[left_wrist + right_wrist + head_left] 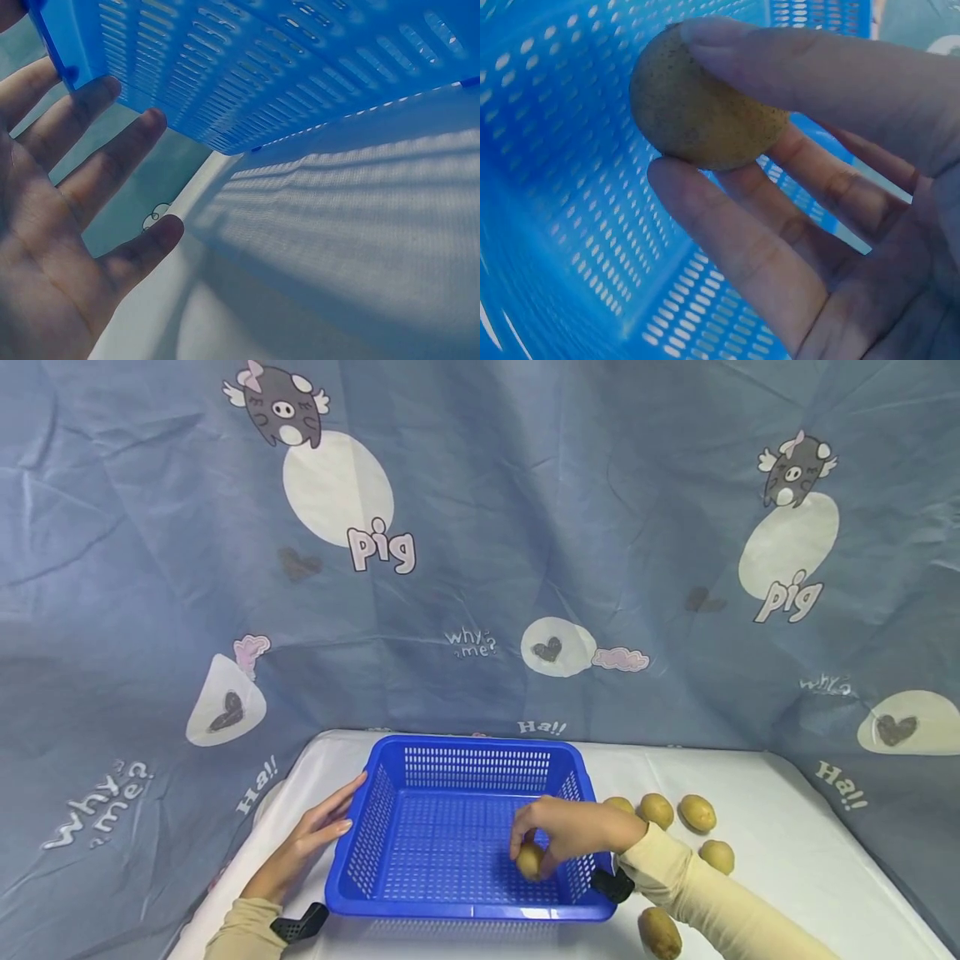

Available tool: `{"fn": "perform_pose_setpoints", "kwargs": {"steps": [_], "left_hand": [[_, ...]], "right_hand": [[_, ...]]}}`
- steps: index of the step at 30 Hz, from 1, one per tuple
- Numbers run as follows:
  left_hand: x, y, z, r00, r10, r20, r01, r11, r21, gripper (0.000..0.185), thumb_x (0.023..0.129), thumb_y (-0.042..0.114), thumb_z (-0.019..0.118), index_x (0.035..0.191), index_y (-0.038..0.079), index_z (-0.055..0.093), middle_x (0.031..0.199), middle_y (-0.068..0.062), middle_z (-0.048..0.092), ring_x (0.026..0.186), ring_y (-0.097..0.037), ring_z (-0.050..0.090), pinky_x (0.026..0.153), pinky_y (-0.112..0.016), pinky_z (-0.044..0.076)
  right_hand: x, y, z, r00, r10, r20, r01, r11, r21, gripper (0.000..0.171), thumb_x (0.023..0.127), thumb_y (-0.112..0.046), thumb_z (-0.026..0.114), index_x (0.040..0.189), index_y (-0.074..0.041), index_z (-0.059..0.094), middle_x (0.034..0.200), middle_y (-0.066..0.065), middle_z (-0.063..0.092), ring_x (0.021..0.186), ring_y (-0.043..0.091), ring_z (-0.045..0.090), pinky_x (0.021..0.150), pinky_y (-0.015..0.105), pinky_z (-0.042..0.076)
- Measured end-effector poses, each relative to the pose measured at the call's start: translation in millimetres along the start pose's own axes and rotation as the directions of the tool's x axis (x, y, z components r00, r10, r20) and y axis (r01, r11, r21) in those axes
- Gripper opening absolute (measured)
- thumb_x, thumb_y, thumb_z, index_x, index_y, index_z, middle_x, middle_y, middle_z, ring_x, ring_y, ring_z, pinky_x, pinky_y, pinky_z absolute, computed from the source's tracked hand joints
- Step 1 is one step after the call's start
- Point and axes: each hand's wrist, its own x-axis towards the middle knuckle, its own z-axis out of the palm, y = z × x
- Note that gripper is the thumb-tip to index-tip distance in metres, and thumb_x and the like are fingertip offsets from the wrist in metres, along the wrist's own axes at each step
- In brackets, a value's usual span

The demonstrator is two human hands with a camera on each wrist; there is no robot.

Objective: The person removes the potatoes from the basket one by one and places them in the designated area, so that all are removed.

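A blue slotted plastic basket [442, 843] stands on the white tabletop. Inside its right part, my right hand [566, 827] pinches a potato [530, 862] between thumb and fingers. The right wrist view shows the same potato [697, 105] held at the fingertips, with the basket floor [592, 225] behind it. At the basket's left side is my left hand [311, 837], its fingers extended along the outer wall and rim. In the left wrist view the left hand [67, 202] has its fingers spread against the basket wall [247, 75], the thumb apart from it.
Right of the basket lie several potatoes: one potato [697, 813] at the back, another potato [717, 857] nearer the forearm, and a darker potato [660, 933] near the front. A blue printed cloth [480, 568] hangs behind the white table [795, 843].
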Motion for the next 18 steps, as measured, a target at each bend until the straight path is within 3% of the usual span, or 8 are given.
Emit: {"fn": "perform_pose_setpoints", "kwargs": {"steps": [9,18], "left_hand": [[0.8,1.9,3.1,1.0,-0.013,0.008,0.014,1.0,-0.019,0.065,0.104,0.007,0.043,0.164,0.004,0.021,0.17,-0.028,0.012,0.148,0.011,0.033,0.113,-0.006,0.027],[-0.3,0.3,1.2,1.0,-0.011,0.003,0.011,1.0,-0.019,0.065,0.104,0.007,0.042,0.164,0.003,0.02,0.169,-0.03,0.01,0.147,0.012,0.033,0.114,-0.006,0.027]], "right_hand": [[-6,0,3,0.995,-0.054,-0.089,0.059,0.997,0.054,0.038,0.071,-0.005,0.091,0.105,-0.014,0.078,0.103,-0.009,0.073,0.096,-0.005,0.063,0.089,0.024,0.059],[-15,0,3,0.976,-0.083,-0.202,0.112,0.984,0.139,0.037,0.075,0.0,0.087,0.108,-0.012,0.076,0.109,-0.003,0.073,0.102,0.001,0.064,0.078,0.019,0.06]]}}
